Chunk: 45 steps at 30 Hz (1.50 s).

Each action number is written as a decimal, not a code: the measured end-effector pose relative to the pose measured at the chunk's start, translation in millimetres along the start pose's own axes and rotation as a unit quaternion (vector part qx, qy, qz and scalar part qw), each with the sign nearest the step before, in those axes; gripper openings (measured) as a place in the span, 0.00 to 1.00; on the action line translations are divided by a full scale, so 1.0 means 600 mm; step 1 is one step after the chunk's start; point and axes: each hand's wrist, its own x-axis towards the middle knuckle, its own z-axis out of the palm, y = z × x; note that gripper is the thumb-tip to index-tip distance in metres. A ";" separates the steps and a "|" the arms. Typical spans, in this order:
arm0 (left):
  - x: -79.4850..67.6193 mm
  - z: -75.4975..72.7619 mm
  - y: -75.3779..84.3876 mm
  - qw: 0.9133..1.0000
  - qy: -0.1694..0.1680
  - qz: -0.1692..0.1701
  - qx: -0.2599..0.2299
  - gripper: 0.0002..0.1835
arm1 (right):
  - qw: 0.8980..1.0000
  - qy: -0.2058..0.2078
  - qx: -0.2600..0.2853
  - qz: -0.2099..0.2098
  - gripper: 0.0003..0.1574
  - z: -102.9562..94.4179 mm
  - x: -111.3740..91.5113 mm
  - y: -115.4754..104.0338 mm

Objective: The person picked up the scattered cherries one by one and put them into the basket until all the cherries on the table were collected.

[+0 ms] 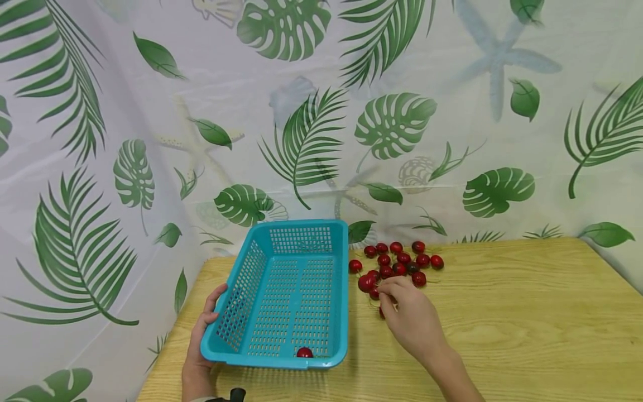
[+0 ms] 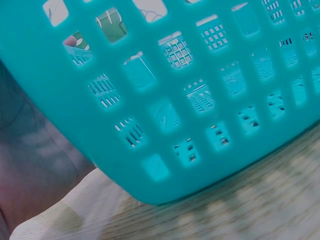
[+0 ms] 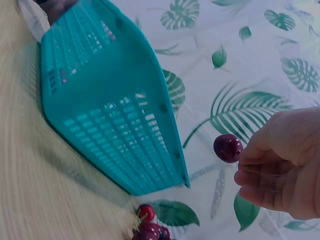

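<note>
My right hand [image 1: 412, 315] pinches one dark red cherry [image 3: 228, 148] by its stem, between thumb and fingertips. That cherry hangs clear of the table in the right wrist view. Beneath and beyond this hand lies a loose group of cherries [image 1: 403, 257], some with stems showing. At the left, my left hand [image 1: 201, 329] grips the side of a turquoise plastic basket [image 1: 273, 362]. The basket's perforated wall [image 2: 167, 195] fills most of the left wrist view and hides the fingers there. Inside the basket, one cherry [image 1: 304, 353] lies by the near wall.
A light wooden table [image 1: 542, 318] bears everything and extends far to the right. Behind and to the left hangs a white cloth [image 1: 442, 139] printed with green leaves and starfish. The cherries lie just right of the basket, near the cloth.
</note>
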 end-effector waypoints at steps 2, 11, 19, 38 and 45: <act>0.000 0.000 0.000 1.000 0.000 0.000 0.000 0.35 | 1.000 0.011 0.004 -0.025 0.06 0.010 -0.004 -0.009; 0.002 0.004 -0.001 1.000 0.009 -0.004 0.012 0.35 | 0.998 -0.013 0.036 -0.055 0.07 0.054 -0.027 -0.044; 0.004 0.009 0.005 1.000 0.010 -0.009 -0.002 0.35 | 0.994 -0.044 0.025 -0.093 0.05 0.084 -0.042 -0.052; -0.001 0.005 0.001 1.000 0.011 -0.010 -0.003 0.34 | 0.974 -0.057 -0.035 -0.216 0.06 0.096 -0.040 -0.037; -0.001 0.007 0.001 1.000 0.008 0.000 -0.001 0.34 | 0.968 -0.149 -0.041 -0.199 0.14 0.092 -0.040 -0.042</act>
